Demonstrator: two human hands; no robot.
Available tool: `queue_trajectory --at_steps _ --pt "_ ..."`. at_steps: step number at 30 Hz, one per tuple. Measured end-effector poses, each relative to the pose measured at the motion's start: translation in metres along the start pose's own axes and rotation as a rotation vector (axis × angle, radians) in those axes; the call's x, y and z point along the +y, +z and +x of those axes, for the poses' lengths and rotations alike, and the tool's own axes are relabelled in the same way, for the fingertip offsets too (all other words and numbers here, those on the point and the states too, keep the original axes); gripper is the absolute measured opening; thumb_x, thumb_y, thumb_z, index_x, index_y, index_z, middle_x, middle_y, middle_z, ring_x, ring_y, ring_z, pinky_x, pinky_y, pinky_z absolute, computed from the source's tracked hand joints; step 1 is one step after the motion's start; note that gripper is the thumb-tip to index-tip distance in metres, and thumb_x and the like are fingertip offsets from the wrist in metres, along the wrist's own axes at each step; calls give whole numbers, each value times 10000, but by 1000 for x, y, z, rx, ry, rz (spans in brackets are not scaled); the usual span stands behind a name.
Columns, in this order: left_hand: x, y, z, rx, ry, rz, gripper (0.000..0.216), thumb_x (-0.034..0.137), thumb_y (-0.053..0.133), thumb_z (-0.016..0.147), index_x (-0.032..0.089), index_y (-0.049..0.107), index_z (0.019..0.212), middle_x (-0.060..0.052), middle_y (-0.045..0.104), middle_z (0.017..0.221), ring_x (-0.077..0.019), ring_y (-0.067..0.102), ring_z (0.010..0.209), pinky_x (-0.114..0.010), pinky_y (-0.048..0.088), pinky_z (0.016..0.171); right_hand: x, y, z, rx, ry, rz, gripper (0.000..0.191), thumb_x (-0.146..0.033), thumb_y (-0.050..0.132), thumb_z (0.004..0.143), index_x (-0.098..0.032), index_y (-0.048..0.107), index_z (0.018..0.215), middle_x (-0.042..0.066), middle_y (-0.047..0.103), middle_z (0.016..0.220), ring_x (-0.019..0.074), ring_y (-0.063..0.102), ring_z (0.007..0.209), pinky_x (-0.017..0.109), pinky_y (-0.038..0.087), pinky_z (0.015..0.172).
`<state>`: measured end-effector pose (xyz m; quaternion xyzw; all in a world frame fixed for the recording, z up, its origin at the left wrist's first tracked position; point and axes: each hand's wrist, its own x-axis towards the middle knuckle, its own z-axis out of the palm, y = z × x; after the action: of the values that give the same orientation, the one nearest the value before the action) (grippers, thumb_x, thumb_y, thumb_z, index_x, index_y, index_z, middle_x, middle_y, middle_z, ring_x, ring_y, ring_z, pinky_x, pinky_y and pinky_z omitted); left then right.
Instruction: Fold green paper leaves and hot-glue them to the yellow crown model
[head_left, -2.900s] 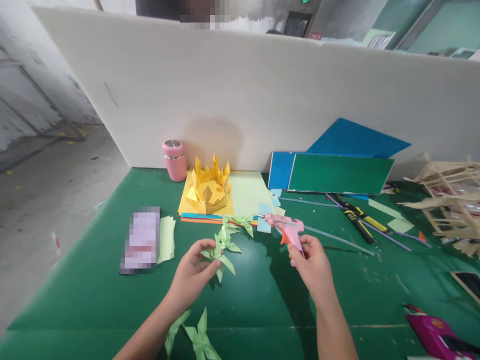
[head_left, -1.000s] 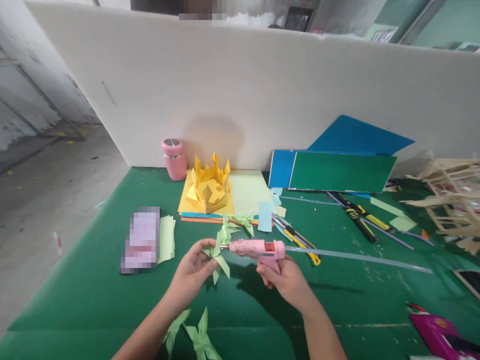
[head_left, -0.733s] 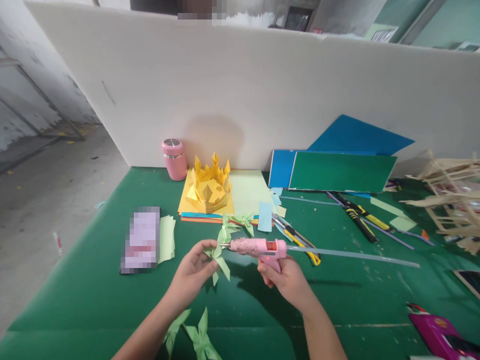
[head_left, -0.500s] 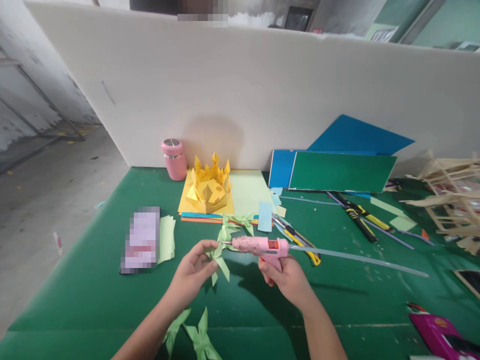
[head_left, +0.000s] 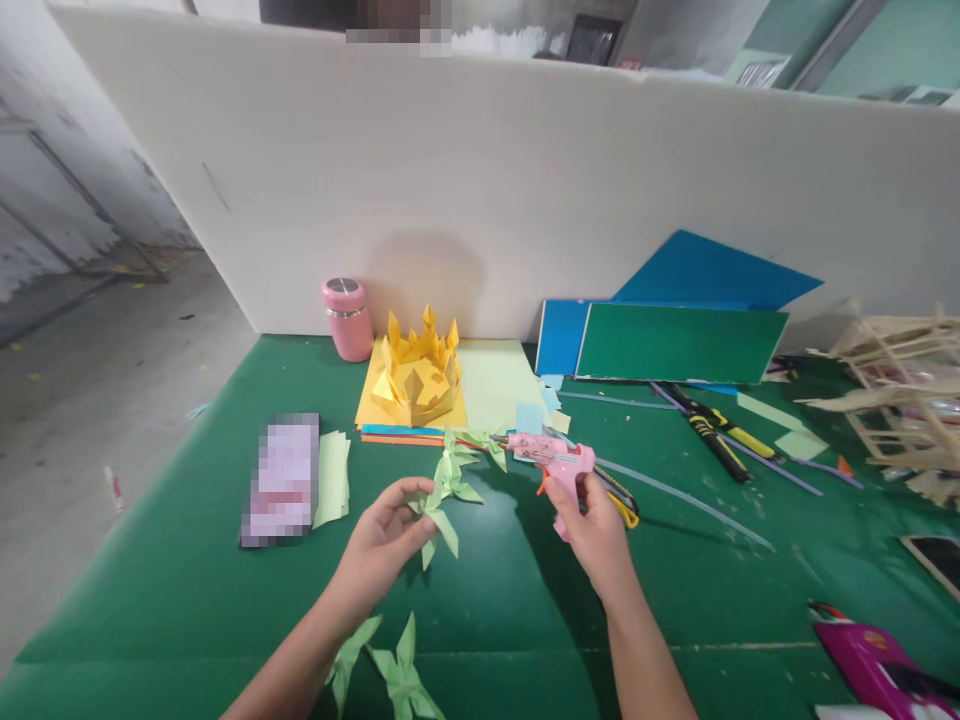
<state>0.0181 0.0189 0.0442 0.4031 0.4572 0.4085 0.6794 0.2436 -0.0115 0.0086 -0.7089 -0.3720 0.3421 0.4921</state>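
Between the thumb and fingers of my left hand [head_left: 390, 530] is a light green folded paper flower [head_left: 441, 528], its pointed petals spread below the fingertips. My right hand [head_left: 596, 530] grips the handle of a pink hot glue gun [head_left: 551, 455], its nozzle pointing left and held apart from the flower. A long translucent glue stick [head_left: 690, 500] sticks out of the gun's back. Just behind my left hand lie more green paper flowers [head_left: 454, 465]. Others, such as the green flower [head_left: 405, 675], lie near the front edge.
A yellow paper crown [head_left: 420, 375] sits on stacked coloured paper, beside a pink thermos [head_left: 349, 320]. Left are a phone [head_left: 281, 480] and green paper strips [head_left: 331, 480]. Pliers [head_left: 712, 430], a yellow utility knife [head_left: 625, 505], a wooden stick model [head_left: 900, 390] and a magenta case [head_left: 870, 665] occupy the right.
My right hand has drawn the glue gun away from the flower, to the right and slightly back, swinging the glue stick with it. My left hand stays nearly still, holding the flower.
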Motion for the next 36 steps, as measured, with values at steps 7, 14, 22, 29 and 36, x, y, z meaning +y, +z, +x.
queue_trajectory --at_steps 7,14,22,29,36 --pt "6 4 -2 41 22 8 349 232 799 546 196 627 847 47 561 654 -100 494 581 -214 415 560 4 -13 7 15 -17 -364 393 -612 470 753 -230 471 662 -3 544 564 155 519 420 266 415 433" --pt "6 5 -3 32 27 5 342 242 792 560 198 619 851 46 554 650 -100 496 578 -213 419 553 4 -15 7 12 -70 -545 320 -512 473 777 -247 419 607 6 564 506 182 557 443 271 361 460" --pt "7 6 -2 31 24 1 338 228 790 552 198 621 844 46 564 650 -102 512 573 -218 427 547 15 -15 10 77 -163 -663 338 -538 504 765 -250 424 608 44 608 580 224 584 580 296 374 517" --pt "5 7 -2 22 -13 -35 374 236 817 526 191 618 839 43 593 669 -93 525 582 -212 444 571 -3 -14 2 63 -131 -594 340 -505 589 754 -249 381 672 -53 447 509 165 463 469 254 304 458" --pt "-4 6 3 7 53 33 392 296 813 532 192 612 852 18 601 754 -113 551 621 -230 468 587 -31 25 -36 -542 -374 -91 378 -460 711 704 -216 499 901 1 580 805 134 537 654 233 457 598"
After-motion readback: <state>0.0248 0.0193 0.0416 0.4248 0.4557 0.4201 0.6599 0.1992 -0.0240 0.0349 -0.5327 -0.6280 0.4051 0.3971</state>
